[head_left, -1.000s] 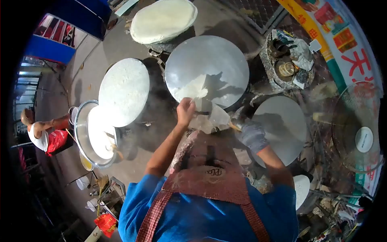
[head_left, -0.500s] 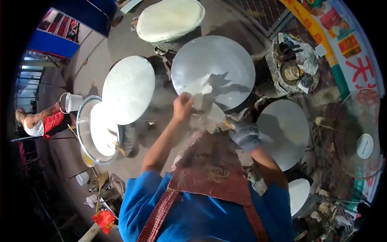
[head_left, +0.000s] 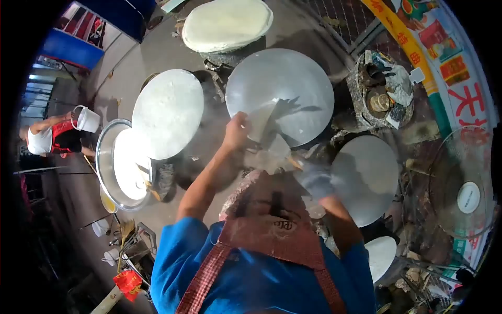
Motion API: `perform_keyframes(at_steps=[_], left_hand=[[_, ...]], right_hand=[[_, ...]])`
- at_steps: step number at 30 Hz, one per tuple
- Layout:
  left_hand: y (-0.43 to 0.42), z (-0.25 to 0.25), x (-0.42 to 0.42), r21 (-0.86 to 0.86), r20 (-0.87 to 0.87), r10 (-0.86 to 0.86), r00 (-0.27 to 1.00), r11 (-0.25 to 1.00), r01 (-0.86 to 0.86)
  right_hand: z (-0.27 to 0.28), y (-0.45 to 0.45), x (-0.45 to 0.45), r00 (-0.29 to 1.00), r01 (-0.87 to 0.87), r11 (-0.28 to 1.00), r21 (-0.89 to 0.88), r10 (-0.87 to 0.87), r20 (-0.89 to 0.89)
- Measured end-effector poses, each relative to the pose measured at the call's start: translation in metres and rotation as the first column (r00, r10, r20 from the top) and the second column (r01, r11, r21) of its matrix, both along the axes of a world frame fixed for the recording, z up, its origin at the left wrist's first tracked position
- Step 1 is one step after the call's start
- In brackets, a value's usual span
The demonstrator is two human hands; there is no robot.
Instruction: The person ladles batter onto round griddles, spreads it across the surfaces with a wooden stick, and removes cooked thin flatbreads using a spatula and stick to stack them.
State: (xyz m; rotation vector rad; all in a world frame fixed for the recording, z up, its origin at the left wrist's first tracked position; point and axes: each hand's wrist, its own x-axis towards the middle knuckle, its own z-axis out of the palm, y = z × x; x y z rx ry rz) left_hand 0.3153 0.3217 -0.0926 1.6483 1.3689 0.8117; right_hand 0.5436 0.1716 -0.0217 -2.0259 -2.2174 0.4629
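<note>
A large round griddle (head_left: 308, 78) lies in front of me, its grey surface mostly bare. At its near edge my left hand (head_left: 238, 132) is closed, pinching a flat, pale, blade-like piece (head_left: 261, 119) that reaches over the griddle; its kind is unclear. My right hand (head_left: 316, 179), in a grey glove and blurred, grips the wooden handle of a scraper (head_left: 278, 146). The scraper's broad pale blade points toward the griddle, close to the piece in my left hand. Shadows of both fall across the griddle surface.
A white-coated round griddle (head_left: 167, 112) stands left, beside a metal basin (head_left: 106, 162) of white batter. Another griddle (head_left: 366, 178) is at right. Pale round sheets (head_left: 227, 23) lie stacked at the back. A cluttered stand (head_left: 379, 94) is back right. At far left a person (head_left: 42, 138) carries a white bucket (head_left: 87, 120).
The crumpled white bit by my left hand no longer shows; a flat pale piece is seen there. The scraper stays close by. The person at left has shifted with the bucket.
</note>
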Motion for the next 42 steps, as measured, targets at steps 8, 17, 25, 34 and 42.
perform_keyframes(at_steps=[8, 17, 25, 34, 42], left_hand=[[-0.014, 0.020, 0.015, 0.251, -0.250, -0.068, 0.966, 0.959, 0.133], [-0.002, 0.037, 0.012, 0.422, -0.172, -0.014, 0.985, 0.903, 0.087], [0.042, 0.044, -0.043, 0.372, -0.128, 0.167, 0.978, 0.922, -0.109], [0.042, 0.183, -0.080, 0.627, -0.223, 0.236, 0.946, 0.778, -0.046], [-0.011, 0.159, -0.127, 0.577, -0.230, 0.385, 0.894, 0.794, -0.193]], right_hand=[[0.016, -0.001, -0.008, 0.991, -0.001, 1.000, 0.024, -0.002, 0.133], [0.005, -0.009, -0.004, 0.993, -0.030, 0.996, 0.083, 0.020, 0.120], [-0.023, -0.007, 0.009, 0.998, 0.002, 0.999, 0.035, 0.000, -0.065], [0.009, 0.026, -0.028, 0.986, -0.139, 0.989, 0.046, 0.143, -0.087], [0.030, 0.044, -0.062, 0.982, -0.186, 0.982, 0.043, 0.186, -0.009]])
